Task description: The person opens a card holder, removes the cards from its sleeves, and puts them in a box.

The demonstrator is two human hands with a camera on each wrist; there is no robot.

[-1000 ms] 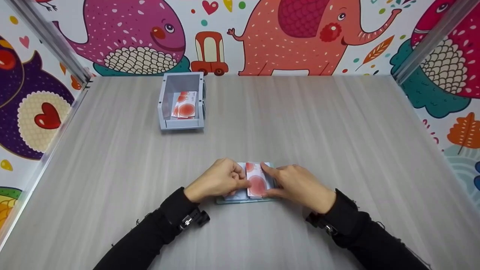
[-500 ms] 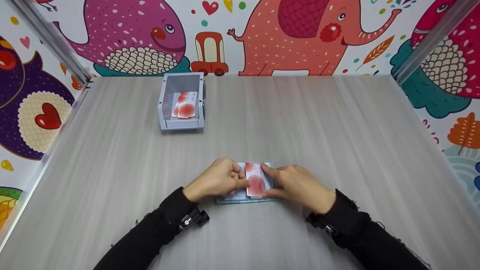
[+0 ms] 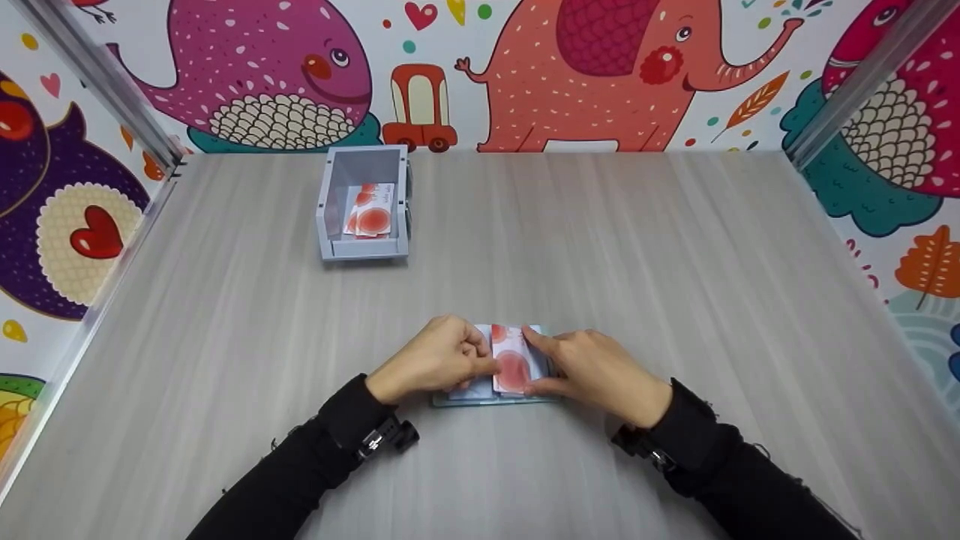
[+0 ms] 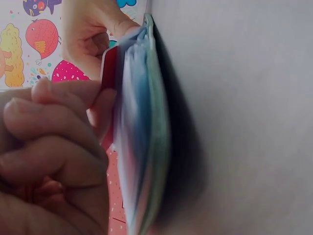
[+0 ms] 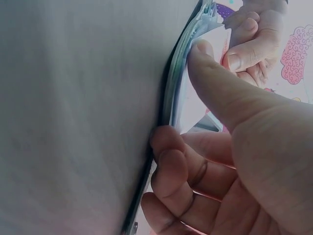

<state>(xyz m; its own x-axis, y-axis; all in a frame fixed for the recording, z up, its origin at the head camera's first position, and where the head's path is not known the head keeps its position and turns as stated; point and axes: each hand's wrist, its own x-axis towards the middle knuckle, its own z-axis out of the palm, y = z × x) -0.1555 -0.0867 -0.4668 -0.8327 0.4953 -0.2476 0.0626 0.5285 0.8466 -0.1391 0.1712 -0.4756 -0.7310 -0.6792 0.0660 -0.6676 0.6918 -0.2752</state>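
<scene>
A white card with red circles [image 3: 513, 369] lies over the right part of a card holder [image 3: 474, 390] with clear sleeves and a greenish cover. My left hand [image 3: 442, 356] pinches the card's left edge between thumb and forefinger, its other fingers curled. My right hand [image 3: 604, 375] holds the holder's right side. Its thumb [image 5: 215, 78] presses near the front edge by the card, and its forefinger reaches the far edge. In the left wrist view, the card's red edge [image 4: 108, 68] stands a little off the layered sleeves [image 4: 132, 98]. How deep the card sits in a sleeve is hidden.
A grey open-front bin [image 3: 365, 250] stands at the back left, with several similar red-and-white cards [image 3: 373, 214] inside. Printed panels with cartoon animals wall the table [image 3: 637, 247] at the back and both sides. Each wrist carries a small black camera [image 3: 405, 435].
The card and my left fingertips have shifted very slightly left. My right hand and the holder stay in place.
</scene>
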